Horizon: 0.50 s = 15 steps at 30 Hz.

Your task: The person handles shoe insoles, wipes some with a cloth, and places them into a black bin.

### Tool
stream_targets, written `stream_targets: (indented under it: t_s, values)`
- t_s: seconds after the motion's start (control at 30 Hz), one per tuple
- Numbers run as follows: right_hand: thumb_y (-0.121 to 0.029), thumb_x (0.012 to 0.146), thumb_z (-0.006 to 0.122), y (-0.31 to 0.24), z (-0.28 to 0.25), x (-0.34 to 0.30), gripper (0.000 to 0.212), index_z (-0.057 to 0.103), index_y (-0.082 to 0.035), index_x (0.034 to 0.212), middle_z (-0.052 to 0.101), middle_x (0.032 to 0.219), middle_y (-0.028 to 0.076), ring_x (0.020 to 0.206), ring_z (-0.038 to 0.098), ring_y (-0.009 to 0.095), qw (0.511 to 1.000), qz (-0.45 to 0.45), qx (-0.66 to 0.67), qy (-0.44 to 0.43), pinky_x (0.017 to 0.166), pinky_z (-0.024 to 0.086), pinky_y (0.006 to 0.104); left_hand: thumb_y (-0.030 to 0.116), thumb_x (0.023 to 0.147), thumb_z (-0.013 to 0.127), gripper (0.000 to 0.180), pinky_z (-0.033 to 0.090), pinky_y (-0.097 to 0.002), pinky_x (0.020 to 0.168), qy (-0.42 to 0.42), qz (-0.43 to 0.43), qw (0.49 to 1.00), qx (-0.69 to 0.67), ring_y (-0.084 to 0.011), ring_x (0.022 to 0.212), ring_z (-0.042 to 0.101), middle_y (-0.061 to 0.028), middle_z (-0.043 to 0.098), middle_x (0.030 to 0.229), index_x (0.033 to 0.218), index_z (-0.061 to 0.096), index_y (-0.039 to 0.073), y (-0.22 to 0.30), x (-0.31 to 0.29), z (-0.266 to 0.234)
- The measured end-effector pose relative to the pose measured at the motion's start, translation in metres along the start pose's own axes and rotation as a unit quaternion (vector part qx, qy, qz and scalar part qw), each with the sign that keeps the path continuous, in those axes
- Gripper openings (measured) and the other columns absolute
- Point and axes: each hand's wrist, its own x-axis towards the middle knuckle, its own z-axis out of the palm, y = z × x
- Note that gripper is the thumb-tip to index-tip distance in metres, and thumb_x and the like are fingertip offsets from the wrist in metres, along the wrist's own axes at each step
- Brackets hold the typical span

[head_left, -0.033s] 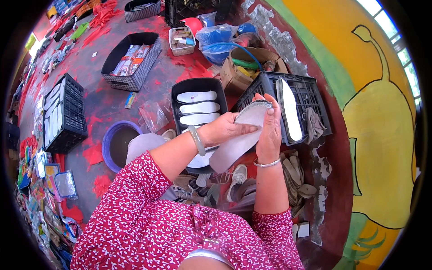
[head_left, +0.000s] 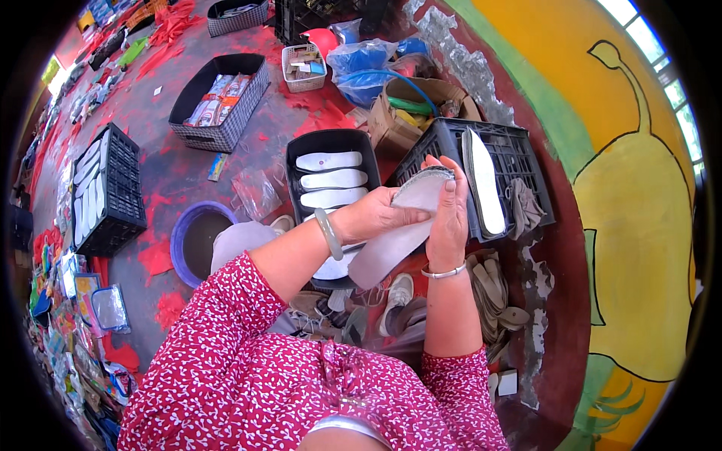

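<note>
Insoles [head_left: 385,255]: probably light, flexible; best edge-held.
Left hand [head_left: 377,216]: fingers clamped on insoles.
Right hand [head_left: 449,225]: fingers likewise clamped.

The red-patched grey floor [head_left: 169,184] bears a purple basin [head_left: 178,242], black crate [head_left: 122,194] and checked bin [head_left: 250,113].

Floor gap [head_left: 162,178] between purple basin [head_left: 178,242] and black crate [head_left: 122,186], grey crate [head_left: 531,167] close beside hands [head_left: 450,227]
</note>
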Motion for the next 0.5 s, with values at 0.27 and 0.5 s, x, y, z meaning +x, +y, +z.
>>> stream_targets:
  t_s: [0.27, 0.5]
  values:
    - [-0.015, 0.089, 0.059, -0.015, -0.02, 0.005, 0.028, 0.055, 0.002, 0.111, 0.06, 0.102, 0.004, 0.092, 0.054, 0.01, 0.993, 0.032, -0.044, -0.107, 0.083, 0.043, 0.0231, 0.022, 0.085, 0.066, 0.029, 0.046, -0.0231, 0.075, -0.013, -0.026, 0.992, 0.119, -0.0069, 0.083, 0.056, -0.0001, 0.063, 0.092, 0.107, 0.062, 0.003, 0.009, -0.002, -0.014]
    - [-0.012, 0.084, 0.066, -0.018, -0.041, 0.004, 0.02, 0.064, 0.003, 0.097, 0.061, 0.082, -0.002, 0.075, 0.053, 0.005, 0.956, 0.182, -0.14, -0.185, 0.069, 0.043, 0.0184, 0.024, 0.083, 0.066, 0.029, 0.045, -0.0244, 0.073, -0.053, -0.084, 0.949, 0.298, -0.0079, 0.08, 0.055, -0.0023, 0.064, 0.086, 0.102, 0.064, 0.002, 0.012, -0.011, -0.02]
